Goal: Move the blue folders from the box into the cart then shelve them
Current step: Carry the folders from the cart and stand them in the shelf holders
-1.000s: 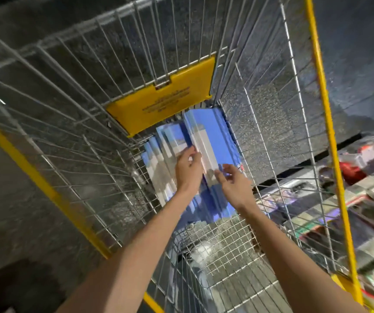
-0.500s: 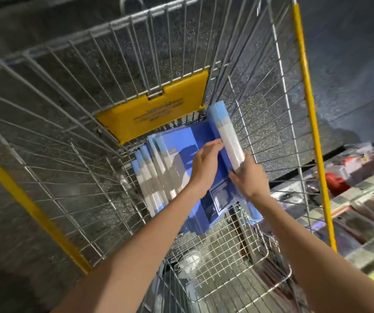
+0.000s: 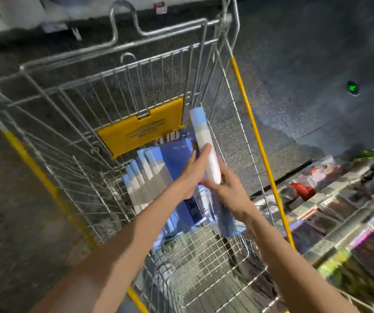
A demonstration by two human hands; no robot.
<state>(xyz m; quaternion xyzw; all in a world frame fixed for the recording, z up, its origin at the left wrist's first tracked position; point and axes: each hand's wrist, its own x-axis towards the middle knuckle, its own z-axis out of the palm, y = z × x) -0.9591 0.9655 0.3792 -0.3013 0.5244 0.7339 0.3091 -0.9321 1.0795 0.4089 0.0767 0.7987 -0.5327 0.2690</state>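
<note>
Dark speckled floor under a wire cart point(image 3: 254, 129). Left grip point(image 3: 192, 175) curls round the pale spine of one blue folder point(image 3: 200, 129), which is lifted and tilted above the others. Right grip point(image 3: 231, 190) clamps its lower end. Other blue folders point(image 3: 147, 175) stand in a row inside the cart, near its front wall. Yellow plate point(image 3: 141, 132) on that wall carries print too blurred to read. Shelf point(image 3: 339, 213) of goods at right, red bottle point(image 3: 302, 190) on it.
</note>
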